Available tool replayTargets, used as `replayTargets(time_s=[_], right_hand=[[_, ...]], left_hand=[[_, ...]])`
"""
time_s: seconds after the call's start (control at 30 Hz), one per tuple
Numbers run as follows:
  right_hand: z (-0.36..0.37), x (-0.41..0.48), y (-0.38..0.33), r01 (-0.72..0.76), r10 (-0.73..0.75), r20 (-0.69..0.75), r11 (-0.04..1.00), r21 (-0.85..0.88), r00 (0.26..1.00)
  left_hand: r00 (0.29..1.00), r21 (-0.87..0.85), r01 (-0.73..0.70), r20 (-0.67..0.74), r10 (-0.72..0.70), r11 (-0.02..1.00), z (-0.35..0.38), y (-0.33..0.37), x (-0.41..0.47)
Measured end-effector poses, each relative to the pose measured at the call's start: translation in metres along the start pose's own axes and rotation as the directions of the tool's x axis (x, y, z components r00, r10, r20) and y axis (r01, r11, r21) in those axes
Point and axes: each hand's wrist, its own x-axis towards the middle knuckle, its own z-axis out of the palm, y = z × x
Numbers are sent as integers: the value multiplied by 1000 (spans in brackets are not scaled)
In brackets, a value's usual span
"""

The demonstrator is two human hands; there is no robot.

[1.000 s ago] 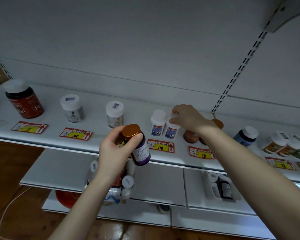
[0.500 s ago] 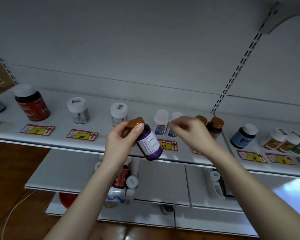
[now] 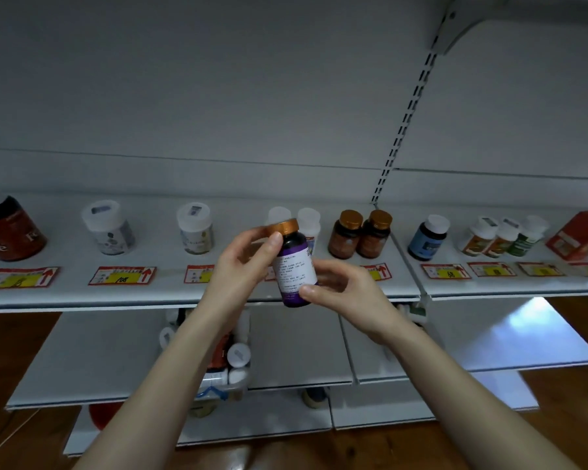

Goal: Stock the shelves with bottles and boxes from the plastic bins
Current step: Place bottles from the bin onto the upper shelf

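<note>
A dark purple bottle (image 3: 294, 266) with a copper cap and a white label is held upright in front of the white shelf (image 3: 82, 293). My left hand (image 3: 241, 266) grips its upper part, thumb just below the cap. My right hand (image 3: 343, 290) pinches its lower part, thumb on the label. Behind it on the shelf stand two white-capped bottles (image 3: 308, 220), partly hidden. Two brown bottles with copper caps (image 3: 360, 234) stand just to the right.
Along the shelf stand a red jar (image 3: 9, 232), two white-lidded jars (image 3: 107, 228), a blue bottle (image 3: 426, 237), three small bottles (image 3: 503, 237) and a red box (image 3: 581, 235). Price tags (image 3: 121, 275) line the front edge. A bin of bottles (image 3: 233, 361) sits below on a lower shelf.
My right hand left the white-capped bottles on the shelf and came back to take the purple bottle's lower part. My left hand raised the bottle and turned it upright.
</note>
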Motion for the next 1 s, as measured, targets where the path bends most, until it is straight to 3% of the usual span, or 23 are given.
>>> replayTargets(time_s=[0.1, 0.3, 0.4, 0.47, 0.6, 0.83, 0.93, 1.0], right_hand=[[-12, -9, 4, -11, 9, -66, 1000, -23, 998], [-70, -29, 7, -95, 87, -101, 993, -76, 991], [-118, -41, 4, -77, 51, -246, 992, -99, 968], [-152, -50, 2, -51, 3, -317, 988, -144, 948], [-217, -79, 1, -67, -32, -285, 941, -330, 958], [-330, -151, 22, -161, -38, -399, 877, -454, 916], [-373, -178, 35, -229, -55, -518, 853, -468, 854], [-402, -192, 44, -267, -61, -587, 850, -455, 807]], left_hand=[[993, 113, 12, 115, -25, 994, 11, -6, 0], [956, 41, 11, 293, -22, 999, 60, -12, 3], [919, 86, 5, 393, -38, 996, 104, -17, -1], [887, 105, -15, 461, -35, 994, 142, -21, -6], [804, 133, -103, 594, 3, 986, 224, -34, -14], [687, 96, -165, 725, 44, 982, 361, -61, -27], [677, 195, -322, 731, 82, 927, 413, -73, -34], [689, 346, -499, 714, 122, 795, 444, -82, -36]])
